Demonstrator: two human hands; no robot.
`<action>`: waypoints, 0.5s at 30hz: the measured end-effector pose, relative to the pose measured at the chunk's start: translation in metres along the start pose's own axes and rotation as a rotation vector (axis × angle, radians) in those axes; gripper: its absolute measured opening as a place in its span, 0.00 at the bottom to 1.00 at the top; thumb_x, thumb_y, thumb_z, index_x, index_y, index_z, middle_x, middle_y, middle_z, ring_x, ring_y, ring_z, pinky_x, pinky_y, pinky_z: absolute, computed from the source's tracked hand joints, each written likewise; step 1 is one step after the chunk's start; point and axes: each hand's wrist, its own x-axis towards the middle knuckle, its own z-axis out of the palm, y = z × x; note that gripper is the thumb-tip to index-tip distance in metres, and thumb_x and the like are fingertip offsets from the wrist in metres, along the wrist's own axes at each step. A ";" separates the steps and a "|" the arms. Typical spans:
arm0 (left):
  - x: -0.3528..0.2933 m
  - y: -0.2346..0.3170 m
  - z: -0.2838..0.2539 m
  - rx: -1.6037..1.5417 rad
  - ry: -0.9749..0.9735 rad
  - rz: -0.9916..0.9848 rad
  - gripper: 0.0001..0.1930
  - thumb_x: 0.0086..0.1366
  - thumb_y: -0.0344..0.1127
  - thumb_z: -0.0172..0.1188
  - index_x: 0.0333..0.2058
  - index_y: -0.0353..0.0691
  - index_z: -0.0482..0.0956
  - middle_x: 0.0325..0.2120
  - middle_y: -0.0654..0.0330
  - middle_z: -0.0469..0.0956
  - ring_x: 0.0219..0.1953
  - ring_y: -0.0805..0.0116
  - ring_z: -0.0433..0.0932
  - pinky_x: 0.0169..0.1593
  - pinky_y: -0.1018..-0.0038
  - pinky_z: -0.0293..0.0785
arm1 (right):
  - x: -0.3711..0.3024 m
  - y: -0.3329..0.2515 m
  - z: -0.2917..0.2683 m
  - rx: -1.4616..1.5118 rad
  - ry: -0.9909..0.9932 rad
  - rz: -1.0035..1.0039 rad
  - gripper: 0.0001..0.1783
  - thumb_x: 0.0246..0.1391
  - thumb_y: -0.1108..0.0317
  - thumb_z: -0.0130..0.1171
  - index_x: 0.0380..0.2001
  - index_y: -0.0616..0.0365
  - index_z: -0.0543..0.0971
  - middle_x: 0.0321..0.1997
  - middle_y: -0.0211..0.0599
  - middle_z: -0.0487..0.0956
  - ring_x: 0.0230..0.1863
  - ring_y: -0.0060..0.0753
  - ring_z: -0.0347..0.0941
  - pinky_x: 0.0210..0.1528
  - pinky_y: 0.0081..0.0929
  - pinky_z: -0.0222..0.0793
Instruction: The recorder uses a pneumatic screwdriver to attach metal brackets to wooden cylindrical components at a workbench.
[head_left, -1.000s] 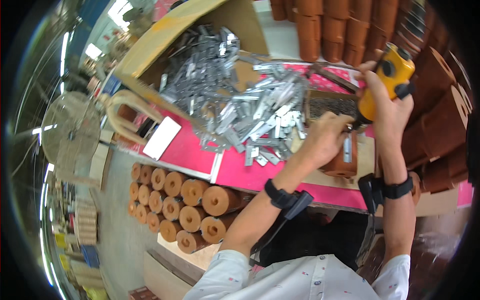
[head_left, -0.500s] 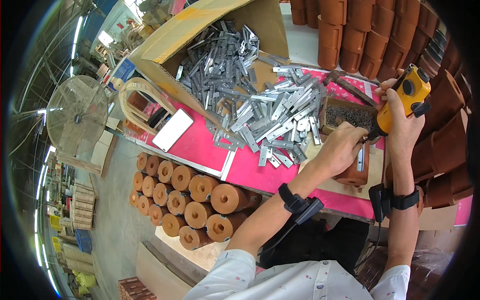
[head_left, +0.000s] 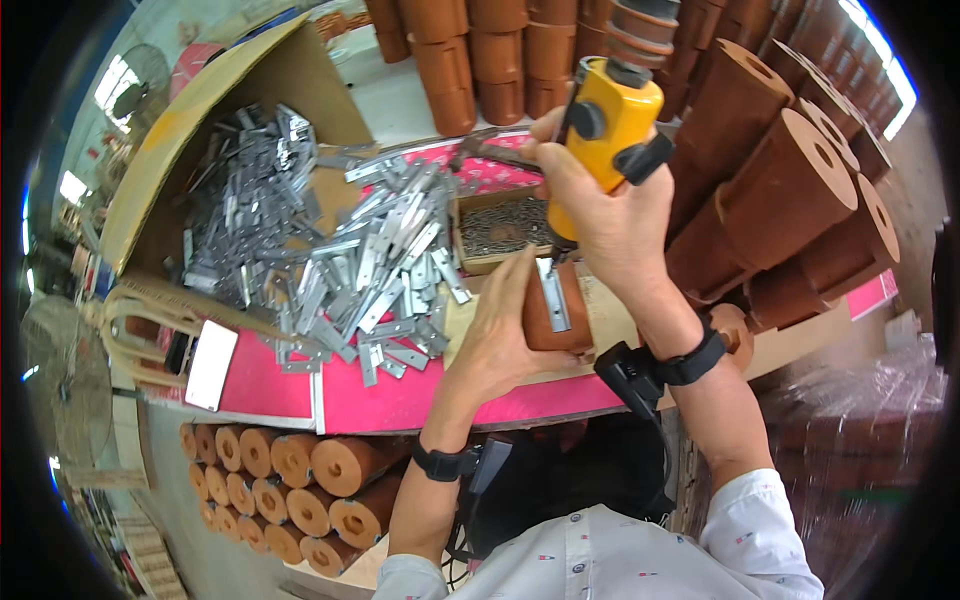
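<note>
Left hand [head_left: 498, 335]: thumb and fingers apart, against cylinder [head_left: 581, 312] | Right hand [head_left: 622, 222]: clamped on drill [head_left: 612, 120] | 1 plate [head_left: 554, 300] atop cylinder | Screw box [head_left: 488, 266] just beyond cylinder

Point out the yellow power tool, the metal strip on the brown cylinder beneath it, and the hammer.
Yellow power tool [head_left: 605, 150]: head view, on its yellow body.
Metal strip [head_left: 553, 296]: head view, midway along its face.
Hammer [head_left: 507, 155]: head view, on its handle.
</note>
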 end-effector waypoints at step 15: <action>0.001 -0.007 0.008 -0.073 -0.005 0.012 0.68 0.33 0.49 0.82 0.68 0.33 0.45 0.62 0.42 0.57 0.64 0.45 0.59 0.67 0.57 0.56 | -0.001 0.004 -0.007 -0.098 -0.065 -0.104 0.11 0.54 0.76 0.59 0.41 0.63 0.75 0.37 0.33 0.80 0.33 0.18 0.75 0.35 0.18 0.75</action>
